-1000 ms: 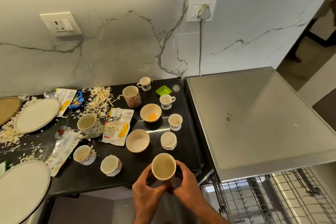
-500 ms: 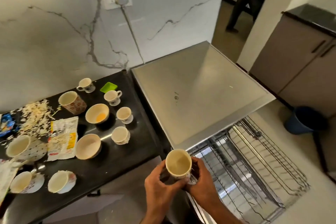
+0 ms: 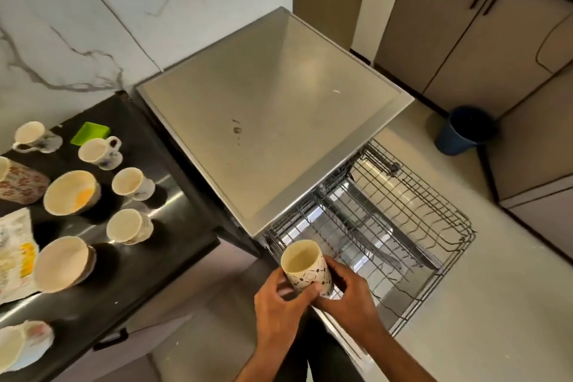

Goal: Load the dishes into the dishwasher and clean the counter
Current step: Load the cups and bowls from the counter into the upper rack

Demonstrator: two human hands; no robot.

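Both hands, left hand [image 3: 280, 308] and right hand [image 3: 350, 298], clasp the mug [image 3: 307, 268] upright.

At the left edge of the frame, a patterned mug [image 3: 18, 184] and a wrapper [image 3: 14, 253] are getting cut off. The fingers of both hands are hiding the base of the held cup [image 3: 307, 267]. The dishwasher top [image 3: 273, 121] is covering the rear of the wire rack [image 3: 403, 220].

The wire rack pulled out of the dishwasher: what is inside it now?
The wire rack holds no dishes where it shows. Its near left corner is covered by the patterned mug and the right hand.
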